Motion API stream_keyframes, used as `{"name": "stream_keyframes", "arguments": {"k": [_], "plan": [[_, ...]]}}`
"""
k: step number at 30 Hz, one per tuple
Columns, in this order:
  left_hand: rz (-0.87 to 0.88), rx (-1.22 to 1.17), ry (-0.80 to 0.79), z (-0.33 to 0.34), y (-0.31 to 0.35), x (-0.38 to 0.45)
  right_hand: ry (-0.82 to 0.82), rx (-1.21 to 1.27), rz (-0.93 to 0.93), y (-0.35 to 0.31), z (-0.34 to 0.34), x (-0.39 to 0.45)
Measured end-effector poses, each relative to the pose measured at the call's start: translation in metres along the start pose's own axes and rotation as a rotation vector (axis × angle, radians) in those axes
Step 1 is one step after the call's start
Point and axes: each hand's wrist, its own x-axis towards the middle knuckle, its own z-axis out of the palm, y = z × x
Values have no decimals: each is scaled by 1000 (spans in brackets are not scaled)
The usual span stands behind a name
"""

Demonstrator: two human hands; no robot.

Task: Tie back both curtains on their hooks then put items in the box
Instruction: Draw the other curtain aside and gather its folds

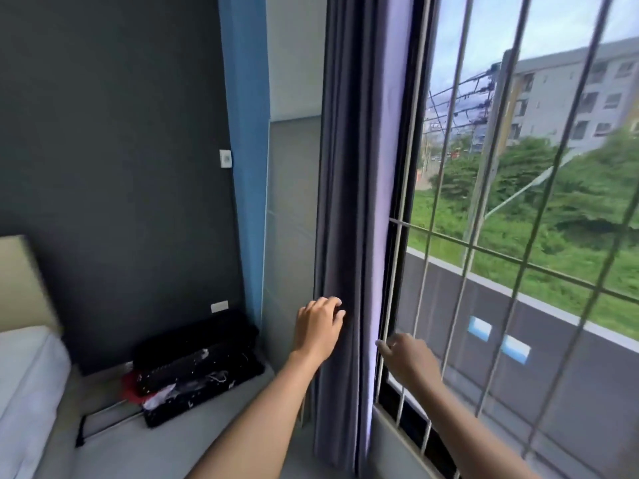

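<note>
A dark purple-grey curtain (356, 174) hangs gathered in folds at the left side of the window. My left hand (320, 326) rests against the curtain's left folds, fingers curled onto the fabric. My right hand (409, 359) reaches to the curtain's right edge by the window bars, fingertips touching the cloth. No hook, tie-back or box shows in this view, and only this one curtain is visible.
White window bars (463, 250) cover the opening on the right, with a sill below. An open black suitcase (197, 364) with clothes lies on the floor against the dark wall. A bed (24, 375) with white sheets stands at the left edge.
</note>
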Motion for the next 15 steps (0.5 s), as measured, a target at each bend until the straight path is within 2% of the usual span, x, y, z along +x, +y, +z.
{"name": "stream_keyframes", "arguments": {"k": [7, 12, 15], "plan": [[38, -63, 41, 28, -66, 94, 64, 56, -79, -63, 30, 102], [144, -69, 52, 33, -102, 203, 251, 157, -111, -114, 21, 199], [203, -120, 128, 29, -120, 263, 380, 261, -173, -143, 1, 244]]}}
